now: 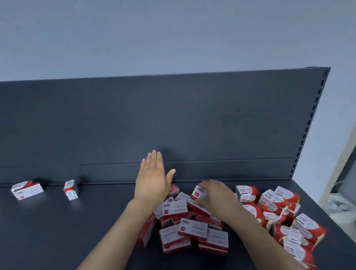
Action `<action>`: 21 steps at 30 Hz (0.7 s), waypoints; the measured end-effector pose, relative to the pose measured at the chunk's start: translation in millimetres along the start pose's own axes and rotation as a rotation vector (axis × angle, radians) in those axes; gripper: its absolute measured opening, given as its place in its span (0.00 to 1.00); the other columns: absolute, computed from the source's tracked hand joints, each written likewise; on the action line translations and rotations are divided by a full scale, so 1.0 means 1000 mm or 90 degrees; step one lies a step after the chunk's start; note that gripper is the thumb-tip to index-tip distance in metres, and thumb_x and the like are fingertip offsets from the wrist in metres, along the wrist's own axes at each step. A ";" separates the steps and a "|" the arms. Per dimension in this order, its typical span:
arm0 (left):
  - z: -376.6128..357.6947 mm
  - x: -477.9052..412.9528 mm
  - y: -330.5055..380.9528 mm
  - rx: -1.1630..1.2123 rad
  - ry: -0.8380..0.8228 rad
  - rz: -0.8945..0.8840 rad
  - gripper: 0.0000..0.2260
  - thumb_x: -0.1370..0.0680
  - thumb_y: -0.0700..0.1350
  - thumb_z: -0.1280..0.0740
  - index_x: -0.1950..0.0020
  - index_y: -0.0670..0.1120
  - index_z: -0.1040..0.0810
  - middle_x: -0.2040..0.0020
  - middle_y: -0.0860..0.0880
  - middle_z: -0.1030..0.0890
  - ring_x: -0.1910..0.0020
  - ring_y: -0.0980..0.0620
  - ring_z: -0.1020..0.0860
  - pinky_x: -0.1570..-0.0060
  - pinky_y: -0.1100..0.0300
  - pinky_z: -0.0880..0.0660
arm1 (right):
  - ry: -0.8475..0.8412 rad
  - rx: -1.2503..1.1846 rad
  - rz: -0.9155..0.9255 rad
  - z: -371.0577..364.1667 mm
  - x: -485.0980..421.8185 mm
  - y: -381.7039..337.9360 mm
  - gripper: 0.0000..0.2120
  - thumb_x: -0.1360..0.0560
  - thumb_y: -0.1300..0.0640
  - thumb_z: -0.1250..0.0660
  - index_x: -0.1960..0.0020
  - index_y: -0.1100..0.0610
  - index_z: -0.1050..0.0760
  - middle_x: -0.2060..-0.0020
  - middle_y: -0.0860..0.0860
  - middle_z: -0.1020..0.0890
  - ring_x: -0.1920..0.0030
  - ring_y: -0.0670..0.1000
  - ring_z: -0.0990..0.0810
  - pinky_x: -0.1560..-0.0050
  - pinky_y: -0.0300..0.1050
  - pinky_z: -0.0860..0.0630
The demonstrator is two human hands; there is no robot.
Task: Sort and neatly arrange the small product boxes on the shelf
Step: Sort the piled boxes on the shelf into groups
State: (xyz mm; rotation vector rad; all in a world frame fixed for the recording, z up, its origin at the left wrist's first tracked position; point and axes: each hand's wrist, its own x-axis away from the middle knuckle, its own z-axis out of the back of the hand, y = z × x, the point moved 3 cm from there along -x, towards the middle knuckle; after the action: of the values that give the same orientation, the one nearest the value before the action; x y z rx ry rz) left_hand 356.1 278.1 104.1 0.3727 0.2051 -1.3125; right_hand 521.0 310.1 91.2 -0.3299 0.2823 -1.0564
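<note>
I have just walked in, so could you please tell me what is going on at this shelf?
A person is sorting a jumbled pile of small red-and-white boxes on a dark shelf. The right hand grips a box on top of it, while the left hand is open above the pile's left edge, holding nothing. Two lone boxes sit apart by the back panel on the left.
</note>
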 end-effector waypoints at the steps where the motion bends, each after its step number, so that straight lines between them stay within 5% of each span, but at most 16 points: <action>1: 0.001 0.003 -0.009 -0.003 -0.005 0.011 0.29 0.18 0.56 0.53 0.24 0.39 0.53 0.22 0.43 0.50 0.23 0.48 0.52 0.26 0.57 0.58 | -0.004 -0.004 0.009 -0.007 -0.003 -0.005 0.16 0.27 0.49 0.34 0.43 0.55 0.25 0.46 0.52 0.23 0.44 0.52 0.26 0.47 0.46 0.28; 4: 0.001 0.013 -0.033 -0.011 -0.018 0.049 0.30 0.18 0.56 0.53 0.24 0.39 0.53 0.22 0.42 0.50 0.23 0.48 0.52 0.26 0.57 0.58 | -0.025 -0.008 0.034 -0.030 -0.011 -0.011 0.13 0.27 0.50 0.34 0.45 0.53 0.26 0.47 0.51 0.24 0.44 0.51 0.26 0.51 0.44 0.30; 9: -0.002 0.026 -0.059 -0.027 -0.048 0.090 0.30 0.18 0.56 0.52 0.24 0.38 0.54 0.22 0.42 0.50 0.23 0.48 0.53 0.25 0.56 0.59 | -0.058 0.001 0.046 -0.055 -0.013 -0.006 0.20 0.26 0.48 0.34 0.35 0.49 0.31 0.40 0.48 0.27 0.38 0.48 0.30 0.43 0.41 0.31; 21: -0.001 0.045 -0.139 -0.050 -0.073 0.191 0.31 0.19 0.56 0.49 0.24 0.38 0.53 0.23 0.42 0.48 0.23 0.47 0.51 0.24 0.56 0.56 | 0.052 -0.027 0.186 -0.070 -0.049 -0.086 0.24 0.26 0.43 0.35 0.34 0.53 0.31 0.41 0.49 0.25 0.38 0.49 0.28 0.45 0.42 0.28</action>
State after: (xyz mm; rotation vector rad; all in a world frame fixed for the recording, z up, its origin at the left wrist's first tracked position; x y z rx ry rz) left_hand 232.5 209.4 66.2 0.2503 0.0994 -1.0232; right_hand 403.1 305.3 64.2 -0.2749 0.4133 -0.7774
